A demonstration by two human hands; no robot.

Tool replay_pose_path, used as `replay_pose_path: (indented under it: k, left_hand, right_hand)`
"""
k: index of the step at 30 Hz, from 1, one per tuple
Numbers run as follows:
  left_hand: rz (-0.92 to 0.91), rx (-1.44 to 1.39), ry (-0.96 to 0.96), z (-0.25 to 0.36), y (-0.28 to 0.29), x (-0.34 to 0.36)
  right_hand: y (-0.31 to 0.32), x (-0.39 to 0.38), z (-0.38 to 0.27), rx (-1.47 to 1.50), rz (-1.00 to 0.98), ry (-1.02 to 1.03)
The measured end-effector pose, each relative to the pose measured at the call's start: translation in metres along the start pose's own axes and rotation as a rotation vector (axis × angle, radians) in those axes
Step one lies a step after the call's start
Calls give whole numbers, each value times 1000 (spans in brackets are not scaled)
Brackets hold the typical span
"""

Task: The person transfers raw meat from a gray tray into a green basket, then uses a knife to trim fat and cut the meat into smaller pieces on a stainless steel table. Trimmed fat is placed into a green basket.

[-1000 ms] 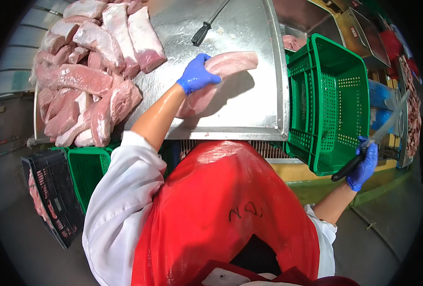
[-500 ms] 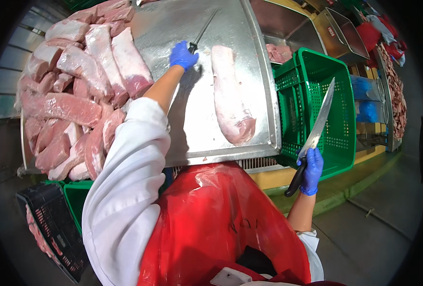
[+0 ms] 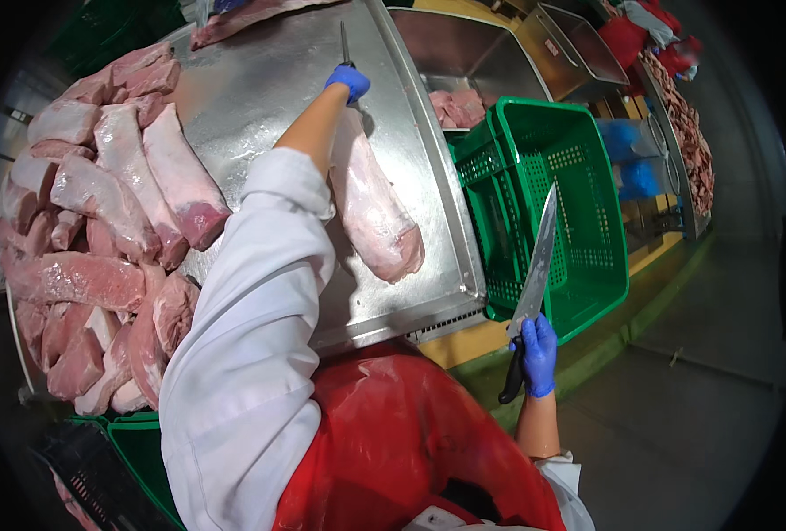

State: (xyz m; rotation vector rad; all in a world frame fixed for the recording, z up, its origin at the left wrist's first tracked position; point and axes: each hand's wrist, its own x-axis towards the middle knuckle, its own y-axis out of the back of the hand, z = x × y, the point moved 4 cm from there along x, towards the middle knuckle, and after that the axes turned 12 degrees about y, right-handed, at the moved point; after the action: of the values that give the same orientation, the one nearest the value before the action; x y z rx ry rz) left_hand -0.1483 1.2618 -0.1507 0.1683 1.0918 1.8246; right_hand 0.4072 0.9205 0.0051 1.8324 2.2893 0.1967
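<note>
My left hand (image 3: 349, 83), in a blue glove, is closed round the handle of a sharpening steel (image 3: 344, 42), whose thin rod points away from me. It is over the metal table, at the far end of a long pale piece of meat (image 3: 371, 199). The glove hides most of the steel's handle. To the right, my right hand (image 3: 540, 354), also gloved in blue, grips the black handle of a long-bladed knife (image 3: 536, 261). The blade points up and away, in front of a green crate.
A heap of meat pieces (image 3: 79, 274) covers the metal table's (image 3: 411, 311) left side. Another long cut (image 3: 260, 19) lies at its far edge. Green crates (image 3: 579, 327) stand right of it, with a metal bin (image 3: 473, 49) behind. Black and green crates are low left.
My left hand has moved with the steel to the far end of the long meat piece. The knife stays in my right hand. The whole view has turned and shifted.
</note>
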Motion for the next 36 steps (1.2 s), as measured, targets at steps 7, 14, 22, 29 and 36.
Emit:
replay_pose_path:
  k: [7, 14, 22, 29, 36]
  left_hand:
    - [110, 235, -85, 24, -70, -140]
    - [56, 512, -97, -90, -46, -268]
    - [303, 348, 77, -159, 18, -186]
    - [347, 329, -121, -207, 19, -160]
    - [262, 256, -446, -217, 32, -159]
  right_hand:
    - [-13, 5, 33, 1, -1, -49]
    - [-65, 64, 87, -47, -124, 47]
    - [-221, 162, 129, 139, -357, -51]
    - [-324, 87, 151, 338, -433, -275]
    - [-383, 236, 118, -33, -395, 215]
